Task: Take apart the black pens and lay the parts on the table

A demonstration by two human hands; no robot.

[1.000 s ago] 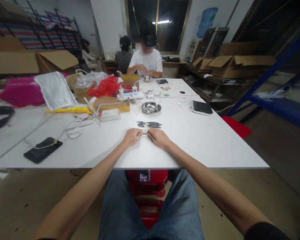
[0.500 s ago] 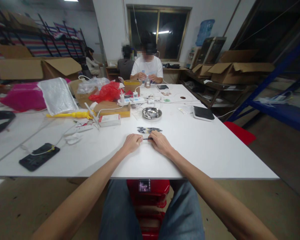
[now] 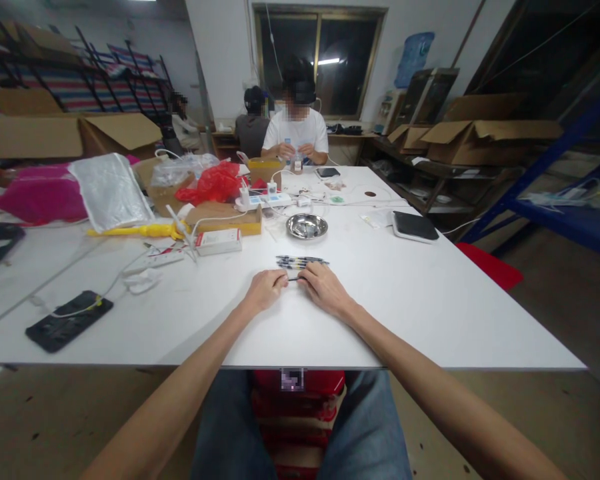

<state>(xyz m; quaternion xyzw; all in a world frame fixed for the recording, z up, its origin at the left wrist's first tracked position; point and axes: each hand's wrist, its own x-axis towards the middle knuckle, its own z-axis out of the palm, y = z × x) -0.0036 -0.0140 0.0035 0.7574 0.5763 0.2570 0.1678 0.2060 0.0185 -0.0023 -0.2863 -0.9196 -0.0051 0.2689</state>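
Observation:
Between my two hands lies a thin black pen (image 3: pixel 293 279), held level just over the white table (image 3: pixel 420 300). My left hand (image 3: pixel 266 291) is closed on its left end, and my right hand (image 3: pixel 325 287) grips the other end with bent fingers. Most of the pen is hidden by the fingers. Right beyond my hands, several dark pens (image 3: pixel 300 261) lie side by side in a row, partly covered by my right fingers. Behind them sits a shiny round metal dish (image 3: pixel 290 231) with small dark items in it, too small to name.
A black-topped flat device (image 3: pixel 415 225) rests at the right. To the left are a black phone-like slab (image 3: pixel 70 321) with a cable, a white box (image 3: pixel 219 242), a yellow tool (image 3: pixel 140 231) and a power strip (image 3: pixel 265 201). A person (image 3: pixel 296 137) sits across the table.
The view has shifted slightly. Both hands stay close together on the pen, with hardly any change in their grip. The row of pens and the dish have not moved on the table.

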